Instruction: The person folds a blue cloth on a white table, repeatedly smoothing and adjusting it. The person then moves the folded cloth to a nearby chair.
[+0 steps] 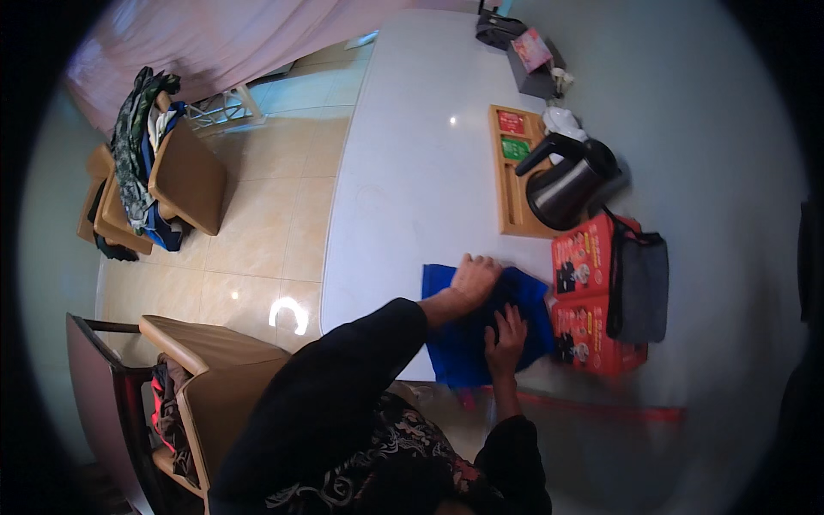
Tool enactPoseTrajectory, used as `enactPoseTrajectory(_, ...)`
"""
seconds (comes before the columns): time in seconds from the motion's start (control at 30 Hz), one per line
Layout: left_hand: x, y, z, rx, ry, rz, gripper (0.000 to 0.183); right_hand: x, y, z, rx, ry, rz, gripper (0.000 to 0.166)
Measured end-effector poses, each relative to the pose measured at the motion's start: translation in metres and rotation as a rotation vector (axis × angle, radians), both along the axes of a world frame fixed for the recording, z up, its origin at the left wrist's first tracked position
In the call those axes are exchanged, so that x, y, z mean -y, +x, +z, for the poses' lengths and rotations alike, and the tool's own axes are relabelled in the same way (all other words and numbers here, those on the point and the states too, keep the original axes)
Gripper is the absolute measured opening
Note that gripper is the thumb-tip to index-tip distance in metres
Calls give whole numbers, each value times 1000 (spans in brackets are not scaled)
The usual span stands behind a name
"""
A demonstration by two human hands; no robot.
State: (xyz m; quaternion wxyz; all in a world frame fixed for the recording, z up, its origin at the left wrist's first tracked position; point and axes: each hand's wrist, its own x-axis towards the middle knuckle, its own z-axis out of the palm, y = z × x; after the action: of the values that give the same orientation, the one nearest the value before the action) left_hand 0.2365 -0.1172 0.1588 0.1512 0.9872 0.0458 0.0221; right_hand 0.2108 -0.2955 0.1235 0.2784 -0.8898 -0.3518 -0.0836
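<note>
A dark blue cloth [460, 354] lies spread on the near part of the white table [399, 193], with some creases towards its right side. My left hand [475, 281] rests on its upper part, fingers bent near the cloth's far edge; whether they pinch the fabric cannot be told. Lower and to the right, my right hand [507, 336] lies palm down on the cloth with its fingers spread. Two red printed boxes [582, 257] stand beside the cloth's right edge, and a grey fabric bag [640, 290] with black trim is on them.
Beyond the boxes, a black and steel electric kettle [560, 190] stands by a wooden tray [505, 219] holding red and green packets. A grey tissue box [531, 67] and a dark bag [499, 31] are farther off. Clothes-draped chairs [187, 174] stand left; another chair [238, 386] is nearer.
</note>
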Motion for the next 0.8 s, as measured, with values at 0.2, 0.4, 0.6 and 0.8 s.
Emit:
enactPoseTrajectory(0.2,-16,-20,-3,-12,-55,162,17,73,0,-5,49,90,-313,36)
enactPoseTrajectory(0.4,-28,-46,-5,70,-193,268,19,90,1,-5,-17,-96,-399,57)
enactPoseTrajectory(0.6,-16,-22,23,-20,-242,320,45,69,7,21,141,-85,-398,69)
enactPoseTrajectory(0.8,-16,9,-4,-69,-132,154,33,35,33,35,-254,-197,-473,73)
